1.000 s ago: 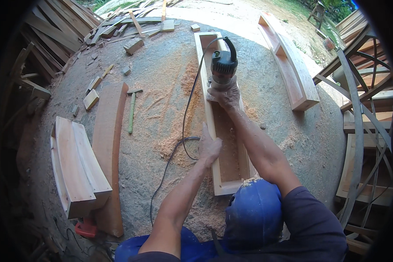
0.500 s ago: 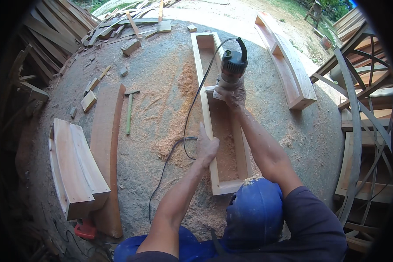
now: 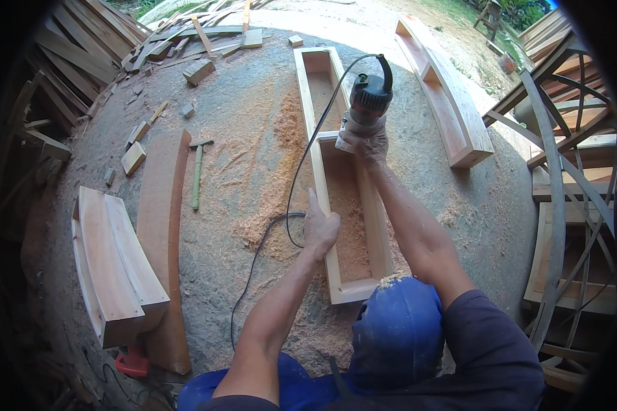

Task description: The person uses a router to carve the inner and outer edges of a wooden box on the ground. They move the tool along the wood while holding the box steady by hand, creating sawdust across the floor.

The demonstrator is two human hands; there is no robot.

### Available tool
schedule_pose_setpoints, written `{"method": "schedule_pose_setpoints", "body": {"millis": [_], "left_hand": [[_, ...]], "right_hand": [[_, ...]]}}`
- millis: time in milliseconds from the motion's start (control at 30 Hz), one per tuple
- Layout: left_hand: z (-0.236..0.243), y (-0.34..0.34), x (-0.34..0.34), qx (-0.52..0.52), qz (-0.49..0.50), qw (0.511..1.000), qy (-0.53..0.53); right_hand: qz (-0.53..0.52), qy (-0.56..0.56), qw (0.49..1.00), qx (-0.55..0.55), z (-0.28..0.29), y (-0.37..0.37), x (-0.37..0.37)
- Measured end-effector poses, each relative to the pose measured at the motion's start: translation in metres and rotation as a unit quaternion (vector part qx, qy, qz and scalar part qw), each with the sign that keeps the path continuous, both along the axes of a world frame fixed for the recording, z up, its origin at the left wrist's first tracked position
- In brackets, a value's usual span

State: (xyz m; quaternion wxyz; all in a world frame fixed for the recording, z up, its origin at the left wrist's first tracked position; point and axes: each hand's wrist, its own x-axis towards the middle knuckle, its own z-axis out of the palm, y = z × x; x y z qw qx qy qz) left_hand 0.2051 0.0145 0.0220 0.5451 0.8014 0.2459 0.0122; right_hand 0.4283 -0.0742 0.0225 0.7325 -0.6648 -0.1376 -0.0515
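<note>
Right grip (image 3: 369,142) forward around power tool (image 3: 371,94)

Frame (image 3: 375,219) smooth wood; trousers (image 3: 397,335) matt cloth.

The long, pale, open-topped wooden box (image 3: 353,290), split into two compartments, lies on the ground (image 3: 219,253), while the dark-topped, corded router (image 3: 371,96) is motor-end up at its right side.

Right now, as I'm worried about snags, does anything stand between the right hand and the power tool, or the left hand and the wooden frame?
Nothing visible: the right hand grips the power tool, and the left hand rests against the wooden frame. In view, the black cord crosses the frame's left side beyond that hand.
</note>
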Motion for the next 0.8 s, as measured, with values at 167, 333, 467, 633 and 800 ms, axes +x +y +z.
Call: {"method": "schedule_pose_setpoints", "body": {"millis": [167, 333, 467, 633, 800], "left_hand": [[-0.003, 0.006, -0.001, -0.028, 0.012, 1.0, -0.009], [0.01, 0.002, -0.001, -0.023, 0.005, 0.999, 0.029], [0.001, 0.001, -0.002, -0.005, 0.007, 1.0, -0.004], [-0.005, 0.0, 0.002, -0.002, 0.001, 1.0, 0.003], [-0.001, 0.007, 0.018, 0.01, 0.0, 1.0, 0.015]], "right_hand": [[-0.005, 0.01, 1.0, 0.005, 0.012, 0.008, -0.014], [-0.008, 0.01, 1.0, -0.004, 0.011, 0.001, -0.017], [-0.022, 0.016, 1.0, 0.012, 0.002, -0.003, -0.026], [-0.058, 0.012, 0.996, -0.066, -0.01, -0.023, -0.053], [0.008, -0.014, 1.0, 0.018, 0.007, -0.043, -0.104]]}}
